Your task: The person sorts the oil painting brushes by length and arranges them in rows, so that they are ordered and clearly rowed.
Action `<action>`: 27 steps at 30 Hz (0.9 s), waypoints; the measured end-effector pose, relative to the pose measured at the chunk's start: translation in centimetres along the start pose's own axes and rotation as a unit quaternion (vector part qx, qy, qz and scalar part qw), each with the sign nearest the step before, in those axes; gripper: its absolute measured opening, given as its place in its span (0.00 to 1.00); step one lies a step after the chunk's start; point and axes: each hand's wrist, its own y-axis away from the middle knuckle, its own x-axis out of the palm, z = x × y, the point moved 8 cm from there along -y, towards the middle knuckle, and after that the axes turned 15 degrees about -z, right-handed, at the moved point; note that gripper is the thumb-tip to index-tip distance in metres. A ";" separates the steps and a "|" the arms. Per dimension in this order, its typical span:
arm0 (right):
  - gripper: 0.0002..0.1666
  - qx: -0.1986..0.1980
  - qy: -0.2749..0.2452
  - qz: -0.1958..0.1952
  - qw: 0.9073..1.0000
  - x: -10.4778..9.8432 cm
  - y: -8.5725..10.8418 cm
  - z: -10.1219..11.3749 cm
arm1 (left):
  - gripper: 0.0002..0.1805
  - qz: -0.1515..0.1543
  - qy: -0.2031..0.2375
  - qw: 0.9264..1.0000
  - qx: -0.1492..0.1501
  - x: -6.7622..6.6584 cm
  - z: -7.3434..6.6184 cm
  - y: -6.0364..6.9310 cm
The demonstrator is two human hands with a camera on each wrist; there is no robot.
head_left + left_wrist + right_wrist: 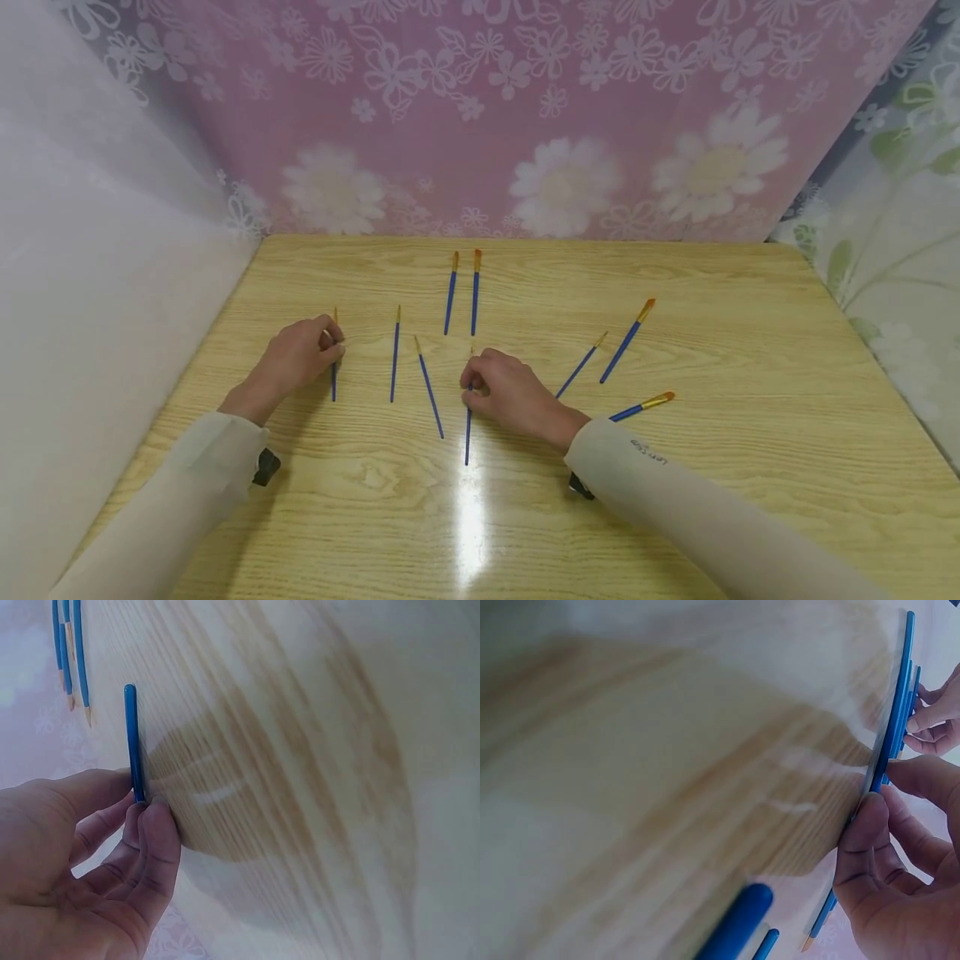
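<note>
My left hand [300, 354] pinches a thin blue paintbrush [334, 387] at the left of the table, its bristle end pointing away from me. In the left wrist view the thumb and fingers of the left hand [97, 862] meet on the blue handle [133, 735]. Near the middle, my right hand [510, 392] pinches another thin blue brush [468, 433], which points the same way. The right wrist view shows the right hand [907, 870] with thumb and fingertips on the handle [896, 705]. Between the hands lie an upright-pointing brush [395, 358] and a slanted one [431, 392].
Two wider brushes [451, 292] [476, 292] lie side by side at the back of the wooden table [750, 350]. Right of my right hand lie a thin slanted brush [581, 367] and two wider ones [626, 343] [645, 406]. Floral cloth [450, 125] hangs behind the table.
</note>
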 end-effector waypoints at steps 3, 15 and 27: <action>0.06 -0.004 0.001 0.002 1.000 0.0 0.0 0.1 | 0.12 0.000 -0.001 1.000 0.003 0.0 0.0 0.0; 0.07 0.029 -0.030 -0.034 0.999 -3.0 0.3 -1.1 | 0.11 -0.004 -0.006 1.000 0.015 -0.2 -0.2 -0.1; 0.12 0.106 -0.003 -0.106 0.989 -12.6 1.3 -10.4 | 0.12 -0.001 -0.001 1.000 0.014 -0.2 0.0 -0.1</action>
